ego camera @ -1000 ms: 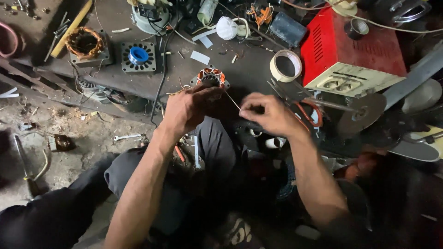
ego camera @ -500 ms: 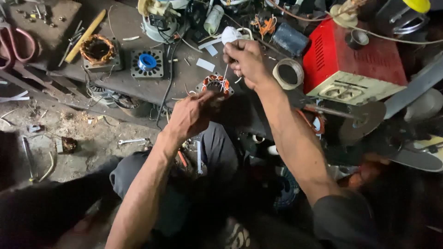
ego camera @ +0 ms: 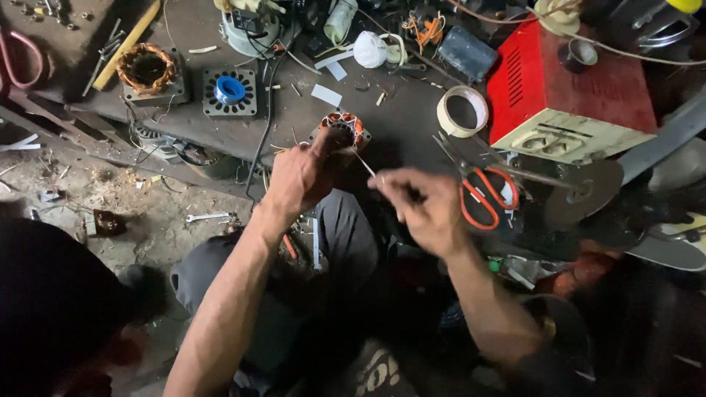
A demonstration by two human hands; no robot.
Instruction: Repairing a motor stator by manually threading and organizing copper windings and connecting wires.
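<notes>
My left hand (ego camera: 300, 176) grips a small motor stator (ego camera: 343, 131) with orange copper windings, holding it at the front edge of the dark workbench (ego camera: 397, 125). My right hand (ego camera: 423, 206) is pinched on a thin pale string (ego camera: 364, 163) that runs up and left to the stator. The right hand sits to the right of the stator and nearer to me, slightly blurred. My knees in dark trousers are below both hands.
On the bench lie orange-handled scissors (ego camera: 487, 197), a roll of tape (ego camera: 462, 112), a red and cream box (ego camera: 570, 92), a larger wound stator (ego camera: 147, 70), a square part with a blue hub (ego camera: 229, 90). A spanner (ego camera: 207, 217) lies on the dirt floor.
My right hand went up and away over the bench, then came back down toward me, drawing the string out from the stator. My left hand kept hold of the stator.
</notes>
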